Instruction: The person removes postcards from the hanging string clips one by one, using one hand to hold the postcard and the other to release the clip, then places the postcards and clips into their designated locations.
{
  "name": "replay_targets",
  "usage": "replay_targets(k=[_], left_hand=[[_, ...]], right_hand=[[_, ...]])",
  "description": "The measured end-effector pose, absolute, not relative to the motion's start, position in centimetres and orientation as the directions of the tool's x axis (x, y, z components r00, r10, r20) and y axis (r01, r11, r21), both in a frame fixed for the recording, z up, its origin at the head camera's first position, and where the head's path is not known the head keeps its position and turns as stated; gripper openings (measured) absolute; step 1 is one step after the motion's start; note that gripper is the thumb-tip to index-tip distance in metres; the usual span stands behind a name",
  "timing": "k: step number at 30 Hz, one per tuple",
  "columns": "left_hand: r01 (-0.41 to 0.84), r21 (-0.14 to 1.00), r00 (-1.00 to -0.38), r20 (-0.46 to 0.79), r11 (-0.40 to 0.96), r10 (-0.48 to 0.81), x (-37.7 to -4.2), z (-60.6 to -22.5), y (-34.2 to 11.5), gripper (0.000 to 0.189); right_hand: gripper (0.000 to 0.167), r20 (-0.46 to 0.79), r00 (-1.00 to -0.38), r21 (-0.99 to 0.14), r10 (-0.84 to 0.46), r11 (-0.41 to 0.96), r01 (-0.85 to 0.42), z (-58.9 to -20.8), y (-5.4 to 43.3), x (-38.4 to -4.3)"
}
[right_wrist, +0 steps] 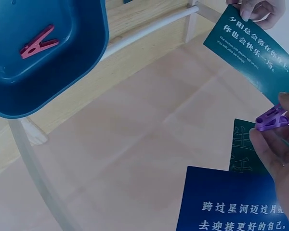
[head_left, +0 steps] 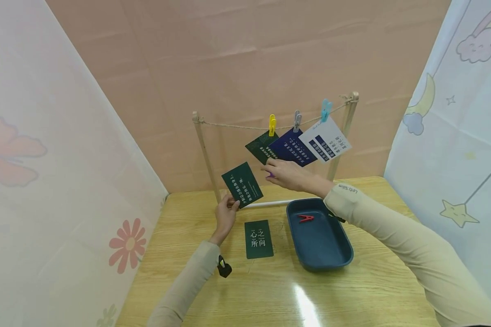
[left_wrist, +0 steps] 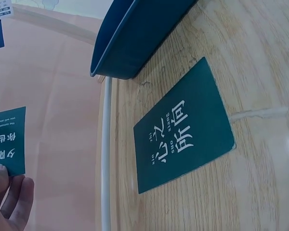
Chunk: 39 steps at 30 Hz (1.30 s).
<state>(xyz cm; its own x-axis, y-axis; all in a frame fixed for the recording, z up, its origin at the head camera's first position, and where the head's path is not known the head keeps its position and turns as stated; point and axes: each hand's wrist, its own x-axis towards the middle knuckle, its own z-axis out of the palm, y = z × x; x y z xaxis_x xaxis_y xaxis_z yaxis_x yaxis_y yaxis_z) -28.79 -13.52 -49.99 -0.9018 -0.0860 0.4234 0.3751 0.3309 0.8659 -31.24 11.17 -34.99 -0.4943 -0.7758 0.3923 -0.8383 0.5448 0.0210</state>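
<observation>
My left hand [head_left: 226, 215] pinches a dark green card [head_left: 242, 184] by its lower corner, thumb in front, and holds it up below the string. In my right hand [head_left: 288, 175] a purple clothespin [right_wrist: 272, 118] is pinched between thumb and fingers, close to the green card in the right wrist view. From the string [head_left: 233, 125] hang another green card [head_left: 258, 146] on a yellow clothespin [head_left: 272, 125], a navy card [head_left: 293, 147] on a grey clothespin [head_left: 297, 121] and a white card [head_left: 326, 138] on a light blue clothespin [head_left: 326, 110].
One more green card [head_left: 259, 239] lies on the wooden table [head_left: 266, 290]. Right of it a dark blue basin [head_left: 321, 245] holds a red clothespin [head_left: 306, 218]. Wooden posts [head_left: 206, 154] carry the string, with a white bar [head_left: 270, 204] low between them.
</observation>
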Motion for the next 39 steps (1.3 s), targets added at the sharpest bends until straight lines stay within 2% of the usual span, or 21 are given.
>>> replay_targets(k=[5, 14, 22, 29, 34, 39], left_hand=[[0.376, 0.863, -0.903, 0.423, 0.339, -0.075, -28.7, -50.0, -13.8, 0.011], [0.364, 0.858, -0.91, 0.411, 0.363, -0.06, -28.5, -50.3, -14.2, 0.01], [0.315, 0.867, -0.932, 0.359, 0.386, -0.045, -28.7, -50.9, -14.4, 0.01], [0.293, 0.866, -0.946, 0.323, 0.406, -0.007, -28.3, -50.6, -14.6, 0.011], [0.245, 0.874, -0.967, 0.251, 0.419, 0.042, -28.0, -50.7, -14.6, 0.012], [0.241, 0.869, -0.97, 0.231, 0.433, 0.076, -28.0, -51.2, -14.6, 0.014]], right_hand=[[0.032, 0.355, -0.509, 0.046, -0.785, 0.558, -0.829, -35.5, 11.4, -31.3], [0.029, 0.318, -0.532, 0.017, -0.785, 0.566, -0.824, -36.2, 12.0, -31.1], [0.029, 0.298, -0.538, 0.021, -0.788, 0.569, -0.822, -37.3, 12.6, -31.2], [0.027, 0.317, -0.521, -0.026, -0.792, 0.542, -0.84, -38.3, 13.3, -31.5], [0.026, 0.298, -0.542, -0.061, -0.786, 0.551, -0.832, -39.0, 13.8, -31.4], [0.027, 0.283, -0.568, -0.079, -0.773, 0.571, -0.817, -39.7, 14.1, -31.3]])
